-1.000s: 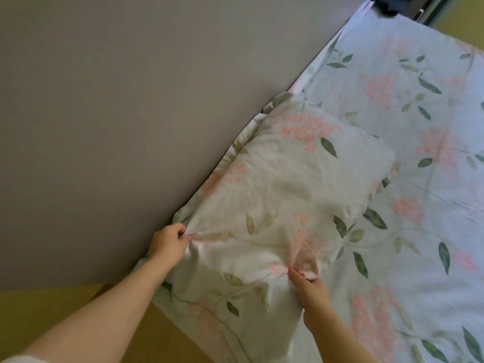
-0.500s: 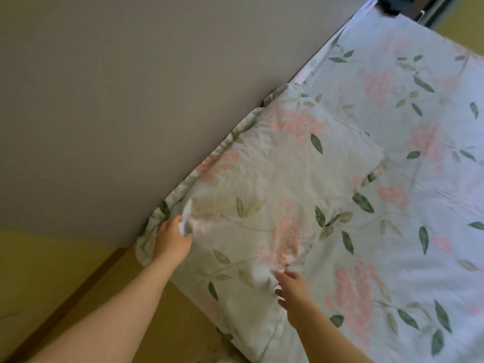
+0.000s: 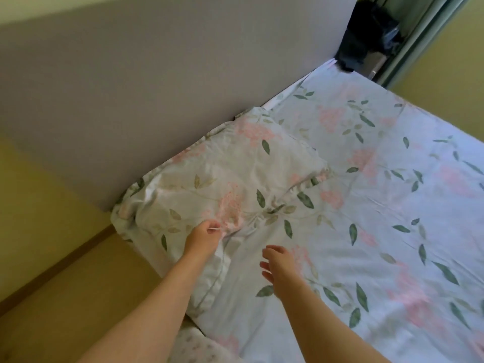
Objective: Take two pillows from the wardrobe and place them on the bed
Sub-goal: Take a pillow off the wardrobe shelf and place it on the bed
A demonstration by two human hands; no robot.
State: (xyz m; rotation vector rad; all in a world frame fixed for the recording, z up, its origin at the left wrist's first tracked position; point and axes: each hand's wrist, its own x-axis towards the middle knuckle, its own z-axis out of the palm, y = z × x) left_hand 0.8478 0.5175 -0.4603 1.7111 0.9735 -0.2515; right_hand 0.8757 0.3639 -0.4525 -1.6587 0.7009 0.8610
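Here, the bed takes up everything to the right of and beyond the fingers, under a pale sheet printed with pink blossom and green leaves. A plain grey panel stands upright along the bed's edge, beyond and to the left of both hands. Left of the left fingers lies a yellowish floor, with a yellow wall rising behind it.

One pillow lies flat on the bed in the corner against the grey panel. It reaches from under the left fingers away toward the far end, and its case has the same floral print as the sheet. Its near edge runs down beneath the left forearm. Far beyond the fingertips, past the bed's far corner, a dark bundle sits beside a greyish door frame; what the bundle is cannot be told. Between the forearms, at the bottom edge, shows a scrap of small-print fabric.

The left hand rests on the pillow, its fingers curled and pinching a small fold of the case near the pillow's near edge. The right hand is just right of the pillow over the sheet. Its fingers are spread and loosely bent and grasp nothing.
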